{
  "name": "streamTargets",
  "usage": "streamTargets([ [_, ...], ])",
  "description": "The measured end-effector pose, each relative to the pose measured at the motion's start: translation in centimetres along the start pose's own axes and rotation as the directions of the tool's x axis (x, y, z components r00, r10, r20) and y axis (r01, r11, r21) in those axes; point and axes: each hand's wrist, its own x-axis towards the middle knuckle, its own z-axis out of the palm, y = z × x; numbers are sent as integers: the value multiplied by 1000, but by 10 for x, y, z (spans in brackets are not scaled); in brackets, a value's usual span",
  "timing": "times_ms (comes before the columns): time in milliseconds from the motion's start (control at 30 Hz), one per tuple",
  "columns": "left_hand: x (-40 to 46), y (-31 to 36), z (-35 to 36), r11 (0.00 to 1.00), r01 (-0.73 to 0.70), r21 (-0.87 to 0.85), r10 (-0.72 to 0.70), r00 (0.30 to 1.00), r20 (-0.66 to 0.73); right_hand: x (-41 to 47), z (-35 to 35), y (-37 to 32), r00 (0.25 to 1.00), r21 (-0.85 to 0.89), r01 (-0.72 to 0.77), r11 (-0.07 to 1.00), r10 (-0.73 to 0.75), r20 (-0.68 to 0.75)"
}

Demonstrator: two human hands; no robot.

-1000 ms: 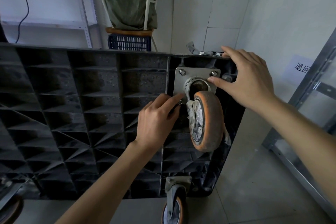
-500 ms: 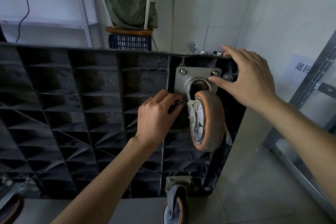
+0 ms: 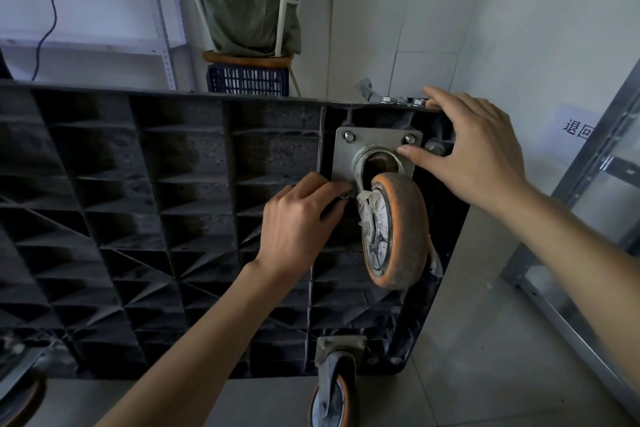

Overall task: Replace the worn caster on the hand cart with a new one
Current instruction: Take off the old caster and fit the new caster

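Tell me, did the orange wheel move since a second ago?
No. The orange wheel hangs at the same spot below its metal plate on the cart.

Shelving, far left: pale metal shelf unit point(image 3: 162, 45) against the wall, upright slotted post visible.
Cable: black cable point(image 3: 52, 10) hangs down the wall beside the shelf unit.
Bundle: olive-green cloth bundle point(image 3: 249, 10) stands behind a white metal frame point(image 3: 282, 0).
Board: round brown wooden board point(image 3: 247, 57) lies under the bundle.
Crate: dark blue slotted plastic crate point(image 3: 247, 80) sits beneath the board.
Wall: white tiled wall point(image 3: 433, 10), joints visible.
Notice: paper sign point(image 3: 571, 128) with printed characters fixed to the right wall, partly hidden.
Rack, right: grey metal rack point(image 3: 595, 166), perforated upright, standing on the floor.
Floor: grey tiled floor point(image 3: 467, 357).
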Motion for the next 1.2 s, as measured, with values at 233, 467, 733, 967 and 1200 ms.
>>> streamTargets([
  [233, 4, 6, 1, 999, 51, 15, -50, 997, -56, 0, 0, 0, 1000, -3, -1, 1000, 1, 1],
  [467, 2, 6, 1, 999, 46, 7, -46, 997, -65, 0, 0, 0, 1000, -2, -4, 1000, 4, -1],
  [733, -2, 1, 1, 997, -38, 69, 42, 998, -50, 0, 0, 0, 1000, -3, -4, 1000, 4, -1],
  [967, 2, 5, 3, 999, 27, 33, -24, 996, -89, 0, 0, 0, 1000, 0, 2, 1000, -2, 3],
  [1200, -3, 3, 7, 999, 32, 20, -29, 990, -136, 0, 1, 1, 1000, -9, -2, 1000, 2, 8],
])
